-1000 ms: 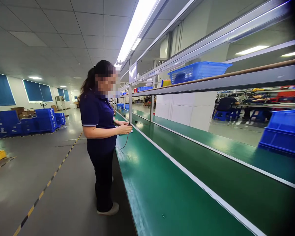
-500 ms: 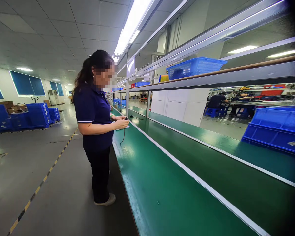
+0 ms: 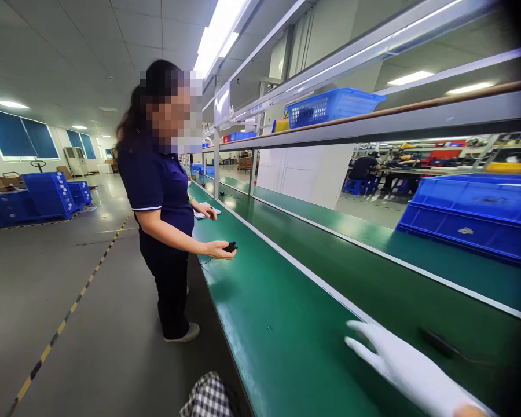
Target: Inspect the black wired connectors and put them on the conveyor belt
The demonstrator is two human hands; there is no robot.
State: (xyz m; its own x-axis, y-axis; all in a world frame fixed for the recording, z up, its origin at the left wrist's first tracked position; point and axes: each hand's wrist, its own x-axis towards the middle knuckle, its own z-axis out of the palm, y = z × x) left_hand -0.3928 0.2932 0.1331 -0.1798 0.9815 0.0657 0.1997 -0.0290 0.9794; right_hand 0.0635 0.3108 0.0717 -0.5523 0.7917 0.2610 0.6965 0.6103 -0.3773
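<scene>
My right hand (image 3: 388, 356), in a white glove, reaches in from the lower right over the green work surface (image 3: 286, 353). Its thumb and fingers are apart and hold nothing. To its right, on the darker green strip, lies a blurred black object with a thin cable (image 3: 443, 344). Black-and-white checked cloth (image 3: 208, 399) shows at the bottom edge; my left hand is out of the picture. Across the bench corner a co-worker's hand (image 3: 219, 249) holds out a small black device (image 3: 230, 247) with a thin wire trailing from it.
The co-worker (image 3: 160, 191) stands at the left edge of the long bench. White papers (image 3: 204, 212) lie beside them. A blue basket (image 3: 334, 107) sits on the overhead shelf (image 3: 417, 124), and blue crates (image 3: 473, 214) stand at the right. Metal posts (image 3: 216, 165) rise from the bench.
My gloved right hand and the checked cloth have come into view. The co-worker's hands have parted, and one now extends the black device toward me. The black object at the right now shows.
</scene>
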